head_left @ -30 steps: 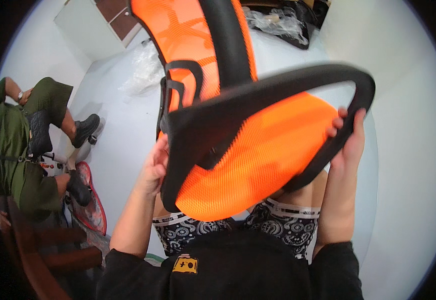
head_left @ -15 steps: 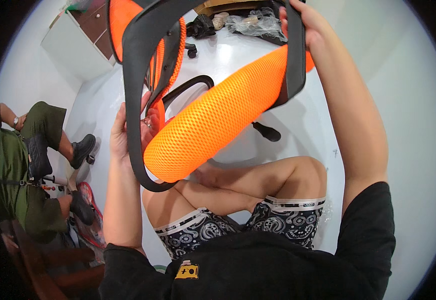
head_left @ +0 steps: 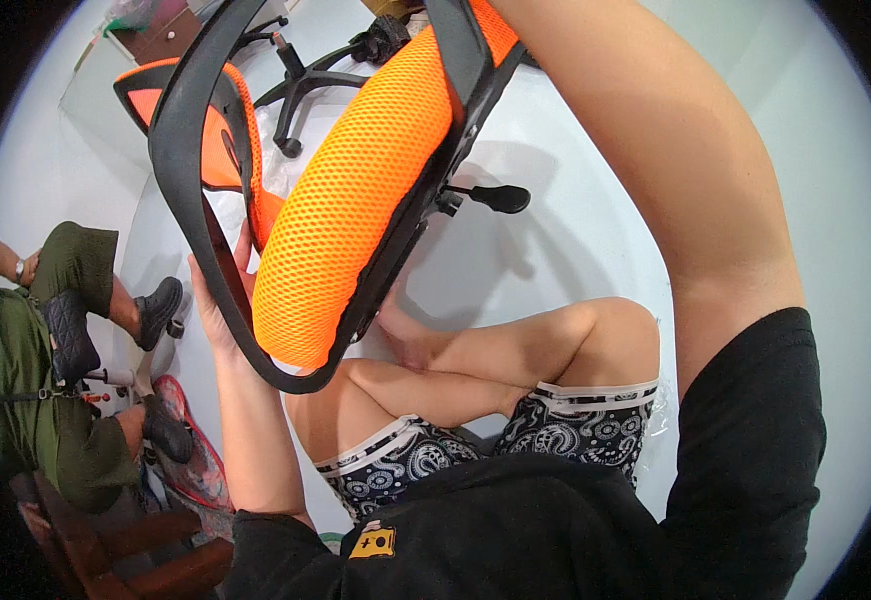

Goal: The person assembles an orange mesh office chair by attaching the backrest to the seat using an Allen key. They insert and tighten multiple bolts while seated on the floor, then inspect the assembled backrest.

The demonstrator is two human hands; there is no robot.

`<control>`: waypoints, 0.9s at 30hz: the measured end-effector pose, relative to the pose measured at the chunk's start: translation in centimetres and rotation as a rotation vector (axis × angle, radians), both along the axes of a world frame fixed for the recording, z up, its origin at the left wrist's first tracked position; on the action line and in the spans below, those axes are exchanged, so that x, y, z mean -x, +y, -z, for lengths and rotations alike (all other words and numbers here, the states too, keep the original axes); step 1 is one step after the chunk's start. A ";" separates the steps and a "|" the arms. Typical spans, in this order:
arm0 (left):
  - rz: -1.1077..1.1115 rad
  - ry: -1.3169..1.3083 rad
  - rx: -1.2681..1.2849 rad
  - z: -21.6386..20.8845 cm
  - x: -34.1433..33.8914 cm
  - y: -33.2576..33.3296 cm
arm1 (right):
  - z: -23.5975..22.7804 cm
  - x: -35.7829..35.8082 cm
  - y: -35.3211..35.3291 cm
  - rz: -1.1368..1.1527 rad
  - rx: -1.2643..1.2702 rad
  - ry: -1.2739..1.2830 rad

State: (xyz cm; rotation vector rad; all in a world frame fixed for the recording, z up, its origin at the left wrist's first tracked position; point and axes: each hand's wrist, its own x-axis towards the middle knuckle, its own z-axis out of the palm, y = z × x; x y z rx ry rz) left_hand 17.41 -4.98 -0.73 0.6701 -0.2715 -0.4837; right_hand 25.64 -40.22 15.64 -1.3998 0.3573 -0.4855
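I am holding up the upper part of an office chair, tilted above my crossed legs. Its padded orange mesh seat (head_left: pixel 351 190) runs diagonally, with a black looped armrest (head_left: pixel 178 150) on the left and another black armrest (head_left: pixel 464 60) on the right. Behind the left loop shows the orange mesh backrest (head_left: pixel 223 130). My left hand (head_left: pixel 221 295) is closed round the left armrest's lower side by the seat, its fingers partly hidden. My right forearm reaches past the upper edge of the picture; that hand is out of sight. A black lever (head_left: pixel 501 198) sticks out from under the seat.
On the white floor beyond stands a black star-shaped chair base (head_left: pixel 306 85) with casters. A black bundle (head_left: pixel 381 40) lies behind it. To the left sits a person in green (head_left: pixel 31 370) with black shoes, near a brown wooden frame (head_left: pixel 171 550). A pale cabinet (head_left: pixel 106 90) stands far left.
The chair part has swung left and turned steeper, uncovering its underside lever and the star base behind. My right hand has moved up and left, out of the picture.
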 end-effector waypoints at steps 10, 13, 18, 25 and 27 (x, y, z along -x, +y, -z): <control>0.005 -0.050 -0.050 0.9 -1.3 3.1 | -1.4 -4.1 7.2 -0.055 0.114 0.004; -0.103 -0.070 -0.044 2.0 -1.5 3.5 | -0.7 -6.5 8.5 -0.074 0.118 -0.033; -0.173 -0.027 0.041 4.1 -2.5 5.7 | -0.3 -5.6 11.4 -0.105 0.217 -0.104; -0.240 0.055 0.008 3.8 -2.1 6.3 | 2.4 7.6 14.1 0.009 0.465 -0.401; -0.188 0.069 0.002 4.0 -2.2 6.4 | 6.4 14.2 15.6 -0.173 0.536 -0.378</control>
